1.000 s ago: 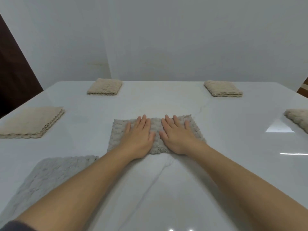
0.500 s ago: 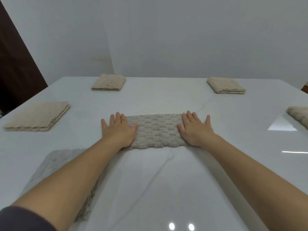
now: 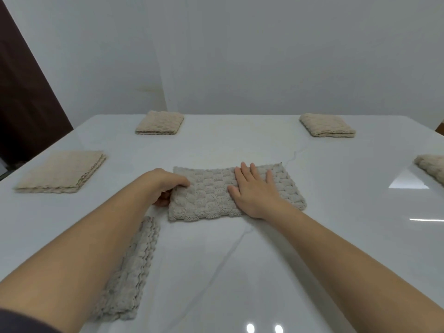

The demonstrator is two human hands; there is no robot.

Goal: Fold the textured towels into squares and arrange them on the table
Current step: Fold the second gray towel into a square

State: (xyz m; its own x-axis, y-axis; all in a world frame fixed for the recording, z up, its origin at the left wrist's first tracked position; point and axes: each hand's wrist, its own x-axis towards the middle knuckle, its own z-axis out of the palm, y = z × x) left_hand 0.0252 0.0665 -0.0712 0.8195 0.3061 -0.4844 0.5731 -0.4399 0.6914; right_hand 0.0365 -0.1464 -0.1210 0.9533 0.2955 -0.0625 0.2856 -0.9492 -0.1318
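Note:
A grey textured towel (image 3: 211,193), folded into a long rectangle, lies in the middle of the white table (image 3: 240,260). My left hand (image 3: 165,186) grips its left end, fingers curled round the edge. My right hand (image 3: 254,191) lies flat on the towel's right half, fingers straight. A second grey towel (image 3: 129,280) lies near the front left, partly hidden under my left forearm.
Beige folded towels sit around the table: one at the left edge (image 3: 62,171), one at the back left (image 3: 159,122), one at the back right (image 3: 326,124), and one cut off at the right edge (image 3: 432,167). A white wall stands behind.
Both hands slid outward from the towel's middle to its ends. Then my left hand curled round the left end and my right hand moved back toward the middle.

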